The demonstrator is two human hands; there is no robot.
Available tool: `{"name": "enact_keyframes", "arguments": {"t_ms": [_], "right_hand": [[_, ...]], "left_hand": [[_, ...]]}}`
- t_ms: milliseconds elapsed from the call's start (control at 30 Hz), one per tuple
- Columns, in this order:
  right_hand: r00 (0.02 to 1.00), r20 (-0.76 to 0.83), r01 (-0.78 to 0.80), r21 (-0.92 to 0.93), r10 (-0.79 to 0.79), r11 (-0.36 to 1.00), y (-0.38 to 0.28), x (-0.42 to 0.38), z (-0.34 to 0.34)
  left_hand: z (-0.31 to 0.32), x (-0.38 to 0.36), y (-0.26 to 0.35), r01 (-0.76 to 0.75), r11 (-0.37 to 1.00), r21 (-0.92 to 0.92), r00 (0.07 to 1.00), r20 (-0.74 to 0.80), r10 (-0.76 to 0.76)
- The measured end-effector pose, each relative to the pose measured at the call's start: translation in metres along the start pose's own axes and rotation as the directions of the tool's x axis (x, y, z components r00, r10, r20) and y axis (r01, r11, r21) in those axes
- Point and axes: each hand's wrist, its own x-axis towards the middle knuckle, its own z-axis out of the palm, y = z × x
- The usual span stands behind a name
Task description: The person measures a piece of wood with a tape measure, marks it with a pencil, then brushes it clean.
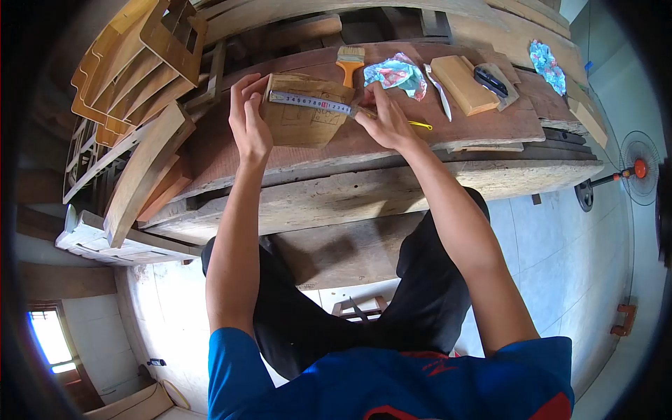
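Observation:
A wooden block [301, 129] with pencil markings is held up over the workbench. My left hand [248, 119] is closed around its left edge, fingers behind and thumb along the near side. Across the block's face lies the white blade of a tape measure [308, 102], its numbers facing me. At the block's right end, my right hand [385, 120] has its fingers closed on the tape measure; the case is mostly hidden. A thin yellow strip [420, 124] shows just beside that hand.
On the bench [490, 133] lie a paintbrush [349, 63], crumpled patterned cloth [397, 73], a white-handled tool [439, 92], a wood block [463, 84] and a dark object [490, 81]. A wooden rack [140, 63] stands left. A fan [638, 169] stands right.

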Motion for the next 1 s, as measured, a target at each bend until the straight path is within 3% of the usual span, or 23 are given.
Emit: {"name": "enact_keyframes", "arguments": {"t_ms": [67, 267, 367, 467, 600, 667, 800, 900, 1000], "right_hand": [[1.000, 0.028, 0.003, 0.009, -0.004, 1.000, 0.000, 0.000, -0.003], [0.979, -0.027, 0.204, 0.123, -0.202, 0.971, -0.012, -0.001, -0.012], [0.987, 0.018, 0.158, 0.061, -0.159, 0.986, -0.013, -0.006, -0.013], [0.983, -0.009, 0.179, 0.223, -0.182, 0.958, -0.015, -0.007, -0.012], [0.988, 0.145, -0.028, 0.469, -0.046, 0.883, -0.041, -0.012, -0.024], [0.981, 0.183, -0.062, 0.583, -0.057, 0.810, -0.058, -0.019, -0.024], [0.960, 0.239, -0.042, 0.630, -0.142, 0.775, -0.089, -0.029, -0.028], [0.944, 0.194, 0.125, 0.536, -0.267, 0.835, -0.093, -0.032, -0.029], [0.942, 0.215, 0.117, 0.505, -0.256, 0.855, -0.091, -0.033, -0.032]], "left_hand": [[0.002, 0.000, 0.003, -0.025, 0.996, 0.088, 1.000, -0.005, 0.025], [0.007, 0.001, 0.005, 0.063, 0.998, -0.032, 0.998, -0.012, -0.063], [0.006, 0.004, 0.000, 0.050, 0.998, -0.032, 0.999, 0.003, -0.050], [0.007, 0.007, -0.006, 0.120, 0.992, -0.045, 0.990, 0.079, -0.116], [0.008, 0.007, 0.020, 0.296, 0.953, -0.064, 0.929, 0.252, -0.272], [0.008, 0.007, 0.025, 0.270, 0.962, -0.039, 0.921, 0.303, -0.246], [0.010, 0.000, 0.034, 0.286, 0.958, -0.013, 0.861, 0.442, -0.251], [0.019, -0.003, 0.029, 0.179, 0.984, -0.020, 0.898, 0.412, -0.155], [0.020, -0.002, 0.029, 0.163, 0.986, 0.020, 0.901, 0.404, -0.157]]}}
